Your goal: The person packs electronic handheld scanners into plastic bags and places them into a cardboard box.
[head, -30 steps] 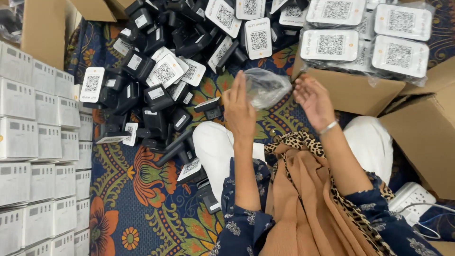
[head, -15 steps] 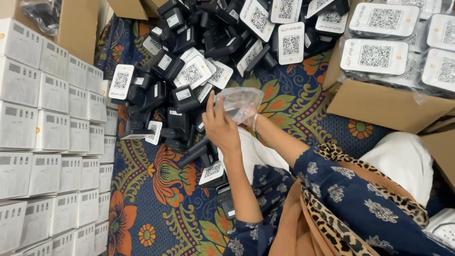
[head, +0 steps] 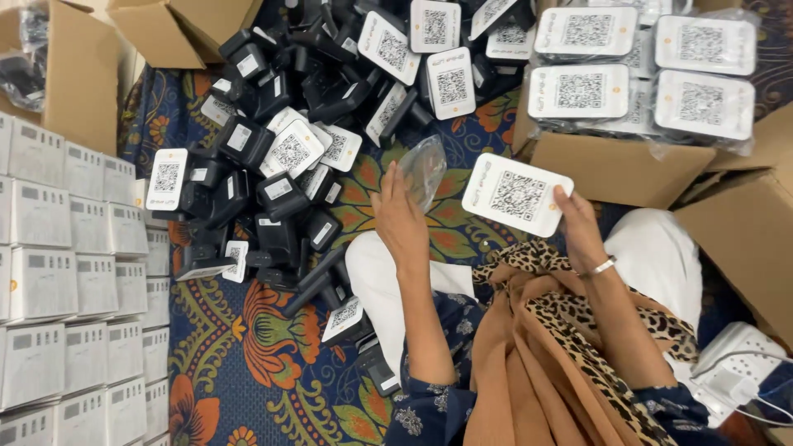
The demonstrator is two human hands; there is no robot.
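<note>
On a patterned floor cloth (head: 248, 363), a seated person works over a heap of small devices. Their left hand (head: 402, 219) is raised palm-down with the wrist bent, fingers closed together on the edge of a clear plastic bag (head: 424, 168), which stands crumpled and see-through above the fingertips, just beside the pile. Their right hand (head: 578, 227), a silver bangle (head: 601, 267) at the wrist, reaches forward with the thumb and fingers clamped on the near right corner of a white card device (head: 516, 194). That device is a flat white rectangle with rounded corners and a square black code printed on its face, tilted slightly and held above the lap, between the bag and a brown cardboard box (head: 619, 169). More such units, wrapped in plastic, lie stacked on that box. Black stands (head: 281, 194) and loose white units are heaped ahead of the knees. Stacked white cartons (head: 58, 272) line the left side.
</note>
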